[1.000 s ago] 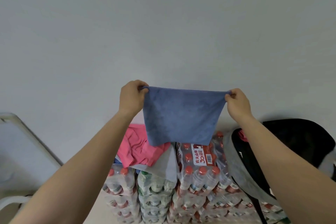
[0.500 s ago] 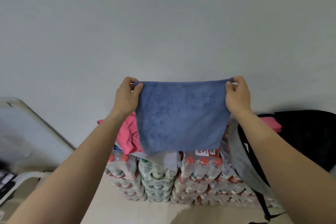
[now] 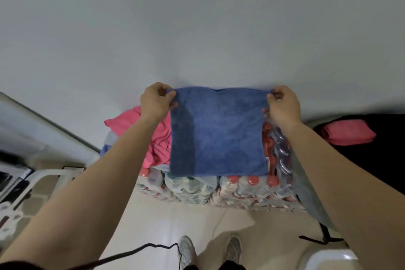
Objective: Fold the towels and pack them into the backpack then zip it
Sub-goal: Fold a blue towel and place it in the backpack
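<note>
Left hand [image 3: 154,103]: is pinching the top left corner of the blue towel [image 3: 219,131], with the fingers [image 3: 170,95] curled tight on the hem.
Right hand [image 3: 282,105]: is pinching the top right corner of the blue towel, with the fingers [image 3: 272,95] closed on the hem.
Blue towel: is hanging flat between both hands, top edge pulled nearly straight, above the bottle packs [image 3: 245,186]. Whether its lower edge is touching the packs cannot be told.
Pink pile [image 3: 131,123]: is lying crumpled at the left edge of the packs, partly hidden behind the left hand and the blue towel.
Backpack [image 3: 372,160]: is lying open at the right edge of the packs, behind the right forearm.
Folded pink towel [image 3: 348,135]: is sitting inside the backpack.
Bottle packs: are standing stacked on the floor [image 3: 164,221].
Floor: is carrying the person's shoes [image 3: 187,247] and a black cable [image 3: 131,254], near the bottom of the view.
</note>
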